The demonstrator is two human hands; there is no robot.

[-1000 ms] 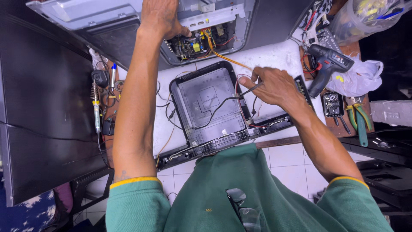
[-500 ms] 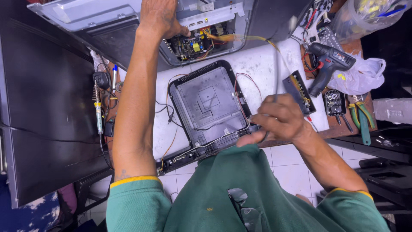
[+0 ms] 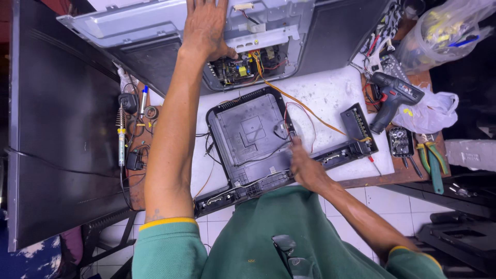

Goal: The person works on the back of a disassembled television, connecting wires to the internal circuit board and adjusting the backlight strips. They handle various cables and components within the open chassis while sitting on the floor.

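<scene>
The dark flat panel (image 3: pixel 57 129) fills your left side, standing against the white worktop (image 3: pixel 330 93). Ahead, your left hand (image 3: pixel 206 26) lies spread and flat on the grey metal chassis (image 3: pixel 150 23), pinning it rather than gripping it, just beside the exposed circuit board (image 3: pixel 243 67). In front of your chest lies the black plastic back cover (image 3: pixel 248 137), inner face up, with the long speaker bar (image 3: pixel 289 173) along its near edge. Your right hand (image 3: pixel 305 168) sits at that cover's right edge, fingers bent toward the thin wires (image 3: pixel 297 111) there; it is blurred, so I cannot tell whether it has hold of one. You look to be sorting the wiring between cover and board. The next move calls for a light pinch on the lead, keeping clear of the orange cable (image 3: pixel 305 106). The cordless drill (image 3: pixel 392 98), pliers (image 3: pixel 431 155) and soldering iron (image 3: pixel 121 134) lie unused at the sides.
</scene>
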